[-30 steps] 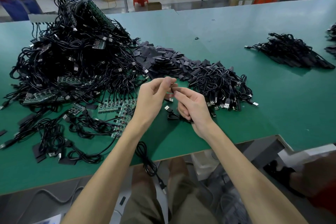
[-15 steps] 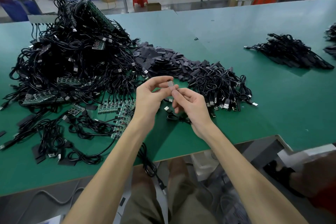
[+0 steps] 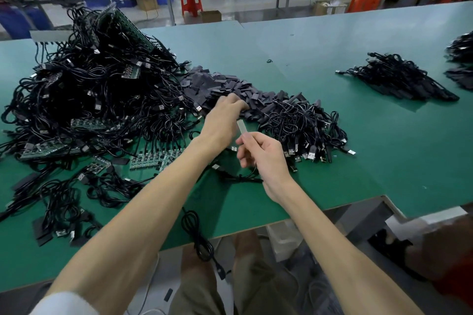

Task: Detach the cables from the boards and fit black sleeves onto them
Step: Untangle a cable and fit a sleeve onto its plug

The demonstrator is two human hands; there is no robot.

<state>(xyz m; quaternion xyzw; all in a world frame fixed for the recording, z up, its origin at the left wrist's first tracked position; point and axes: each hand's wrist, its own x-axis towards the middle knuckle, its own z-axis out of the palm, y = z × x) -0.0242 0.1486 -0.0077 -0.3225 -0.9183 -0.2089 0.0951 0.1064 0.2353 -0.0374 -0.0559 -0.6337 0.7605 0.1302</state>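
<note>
My right hand (image 3: 263,158) pinches the pale flat end (image 3: 242,127) of a black cable (image 3: 243,178), holding it upright while the rest of the cable trails down onto the table. My left hand (image 3: 221,120) reaches forward onto the heap of black sleeves (image 3: 204,84), its fingertips bent into the heap and hidden from me. To the left lies a big tangle of cables still plugged into green boards (image 3: 97,89). A row of small green boards (image 3: 153,160) lies near my left forearm.
The green table (image 3: 396,156) carries a pile of loose cables with USB plugs (image 3: 302,123) right of my hands and a sleeved bundle (image 3: 394,79) at far right. One coiled cable (image 3: 197,233) hangs over the front edge above my lap.
My hands have parted. The left hand let go of the cable end and moved forward to the sleeve heap. The right hand still holds the cable end, now slightly lower.
</note>
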